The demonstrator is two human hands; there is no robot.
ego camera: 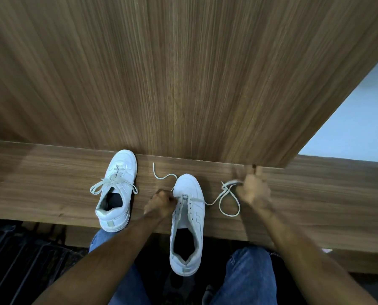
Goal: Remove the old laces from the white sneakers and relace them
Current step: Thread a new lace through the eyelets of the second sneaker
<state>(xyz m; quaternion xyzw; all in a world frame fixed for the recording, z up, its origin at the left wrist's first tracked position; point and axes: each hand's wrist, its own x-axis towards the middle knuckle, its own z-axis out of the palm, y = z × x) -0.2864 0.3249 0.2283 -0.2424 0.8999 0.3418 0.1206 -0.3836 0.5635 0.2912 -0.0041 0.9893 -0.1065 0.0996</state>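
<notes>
Two white sneakers stand on a narrow wooden ledge (51, 172). The left sneaker (117, 190) is fully laced with a tied bow. The right sneaker (187, 223) hangs its heel over the ledge's front edge and has its lace (227, 202) only through the lowest eyelets. My left hand (161, 202) grips the lace at the sneaker's left side, beside the eyelets; a loose end curls away to the upper left. My right hand (255, 190), blurred, holds the other lace end out to the right, where the lace forms loops.
A tall wooden panel (183, 73) rises directly behind the ledge. A pale wall (359, 119) shows at the right. My knees in blue jeans (251, 276) are below the ledge, and a dark ribbed mat (18, 260) lies at lower left.
</notes>
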